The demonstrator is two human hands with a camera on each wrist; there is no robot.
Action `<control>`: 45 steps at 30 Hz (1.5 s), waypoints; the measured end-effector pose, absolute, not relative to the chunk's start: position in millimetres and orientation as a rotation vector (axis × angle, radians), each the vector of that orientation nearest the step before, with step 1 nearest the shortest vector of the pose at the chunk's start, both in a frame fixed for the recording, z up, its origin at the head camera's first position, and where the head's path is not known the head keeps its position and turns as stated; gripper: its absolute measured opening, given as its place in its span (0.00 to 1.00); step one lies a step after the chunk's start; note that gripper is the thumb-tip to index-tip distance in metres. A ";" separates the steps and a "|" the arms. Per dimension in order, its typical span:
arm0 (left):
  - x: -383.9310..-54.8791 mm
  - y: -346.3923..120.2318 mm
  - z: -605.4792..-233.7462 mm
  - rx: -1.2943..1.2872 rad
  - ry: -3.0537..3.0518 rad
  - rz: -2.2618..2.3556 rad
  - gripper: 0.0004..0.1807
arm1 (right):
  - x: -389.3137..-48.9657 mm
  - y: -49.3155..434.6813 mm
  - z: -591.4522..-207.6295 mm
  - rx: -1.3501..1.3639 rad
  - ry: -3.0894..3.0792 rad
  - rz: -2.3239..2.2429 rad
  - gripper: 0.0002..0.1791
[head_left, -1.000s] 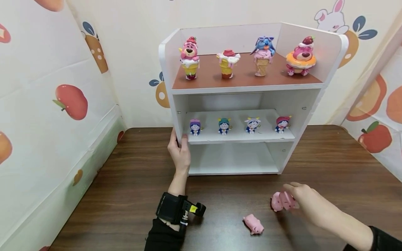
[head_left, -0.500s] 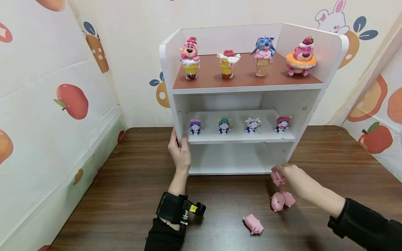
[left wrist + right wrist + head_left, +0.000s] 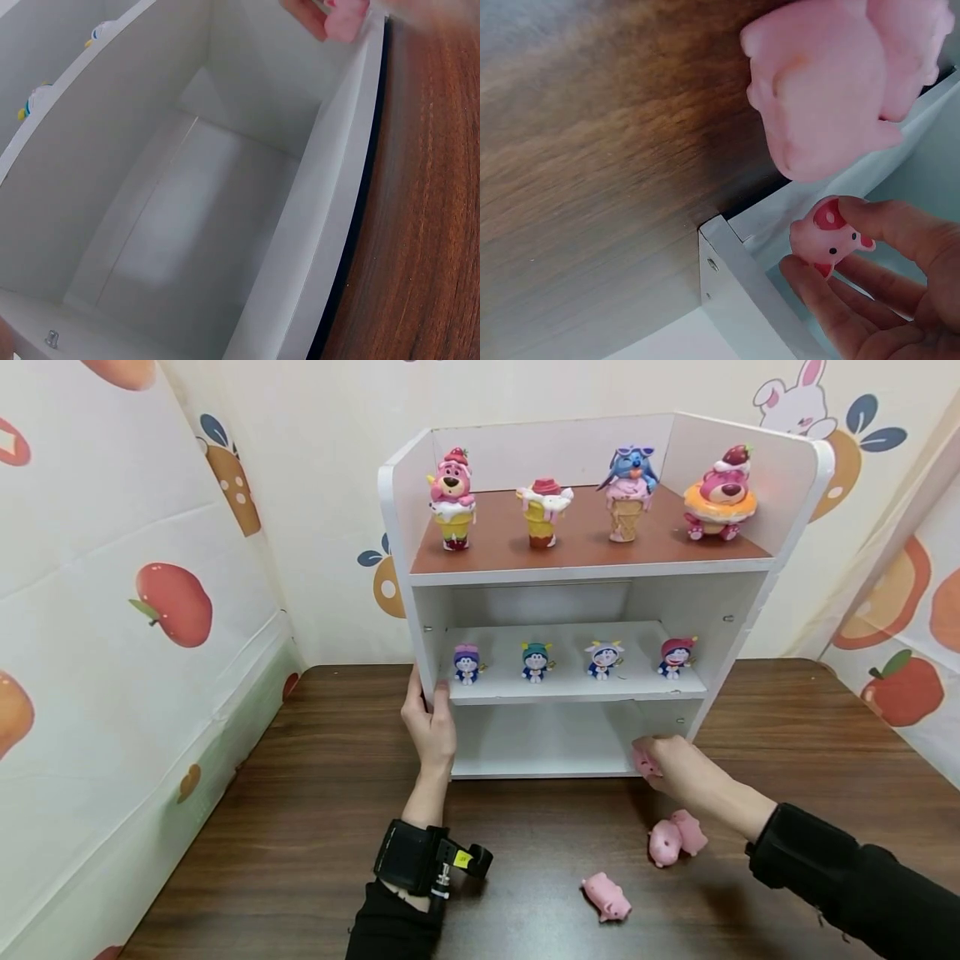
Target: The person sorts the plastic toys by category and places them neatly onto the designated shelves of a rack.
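My left hand (image 3: 431, 731) grips the left side panel of a white toy shelf (image 3: 600, 574), thumb at the front edge. My right hand (image 3: 686, 768) pinches a small pink pig figurine (image 3: 647, 763) at the front right of the bottom compartment. In the right wrist view the held pig (image 3: 821, 240) faces the camera between thumb and fingers, over the shelf's lower front edge. Two more pink pigs (image 3: 666, 842) sit close together on the table in front of the shelf. Another pig (image 3: 606, 897) lies farther left, nearer to me.
Several small figurines in coloured hats (image 3: 535, 662) line the middle shelf. Ice-cream and bear figurines (image 3: 453, 500) stand on the brown top level. The dark wooden table (image 3: 337, 760) runs up to papered walls (image 3: 315, 510) behind and at both sides.
My right hand has picked a pig off the table beside the paired pigs and carried it forward and left to the bottom compartment's front edge. My left hand has stayed on the shelf panel.
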State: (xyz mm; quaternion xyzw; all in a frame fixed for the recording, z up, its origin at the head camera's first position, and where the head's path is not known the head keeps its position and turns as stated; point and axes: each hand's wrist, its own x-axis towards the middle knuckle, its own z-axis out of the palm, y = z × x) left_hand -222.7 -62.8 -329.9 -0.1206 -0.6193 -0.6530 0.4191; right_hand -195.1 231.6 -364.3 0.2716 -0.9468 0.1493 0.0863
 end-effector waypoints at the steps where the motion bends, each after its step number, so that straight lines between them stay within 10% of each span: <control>1: -222.6 -62.8 -329.9 -0.302 -1.552 -1.641 0.23 | -197.0 230.8 -365.2 0.807 -2.818 0.435 0.14; 45: -223.4 -62.9 -331.1 -0.286 -1.538 -1.632 0.23 | -188.0 223.4 -360.3 0.643 -2.773 0.320 0.20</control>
